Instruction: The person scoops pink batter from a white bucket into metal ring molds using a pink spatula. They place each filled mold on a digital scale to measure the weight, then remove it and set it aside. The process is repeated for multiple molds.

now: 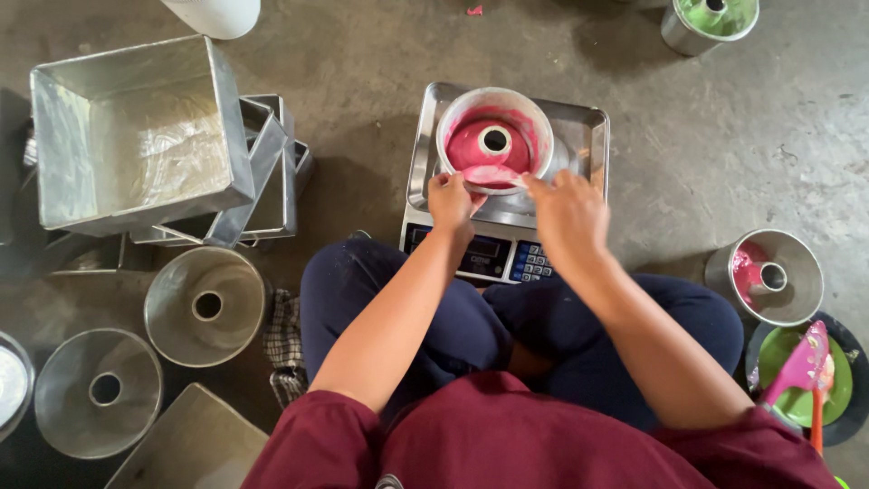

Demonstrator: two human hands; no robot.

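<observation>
Both of your hands are closed on things at the near rim of the ring pan (pixel 494 138): your left hand (pixel 450 201) pinches the rim itself, and your right hand (pixel 568 210) grips the handle of a spatula (pixel 491 175) whose blade lies in the pink batter. That pan sits on the steel tray of a scale (pixel 579 136), straight ahead of your crossed legs, with the display and keypad facing you.

Nearer, at your right, a pink spatula (pixel 800 362) rests on a bowl of green batter (pixel 786 391). Just past it stands a second ring pan (pixel 771 276) smeared with pink.

At your left lie empty ring pans (pixel 205 306), then stacked square tins (pixel 136 136). Farthest off, at the top right, is a pan of green batter (pixel 709 22).
</observation>
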